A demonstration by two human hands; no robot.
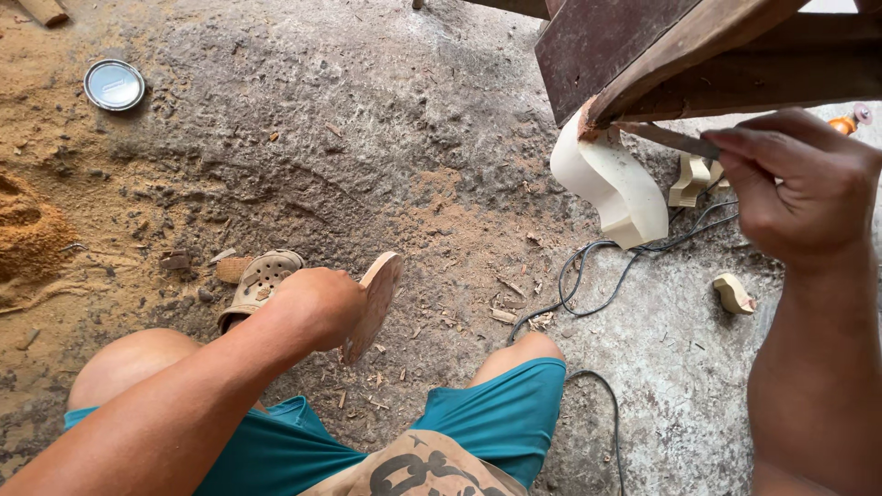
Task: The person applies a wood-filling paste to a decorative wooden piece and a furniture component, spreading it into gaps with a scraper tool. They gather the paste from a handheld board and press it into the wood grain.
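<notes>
Pale tan wooden disc (375, 303) in the left hand's fingers (317, 308), cream curved block (611, 184) beside the right fingers (735, 156), teal shorts (496, 418), beige perforated clog (260, 283), silver tin lid (114, 84)

Woodworking shop: sawdust heaps (32, 230), chip-strewn concrete floor (367, 138), carved wooden leg (614, 184).

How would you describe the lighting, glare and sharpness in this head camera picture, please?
Head view: soft daylight, with faint shadows on the concrete floor; the round metal lid reflects a bright patch; the left hand with its wooden piece and the right hand look sharp, with no evident motion blur; wide-angle stretching shows at the frame edges.
</notes>
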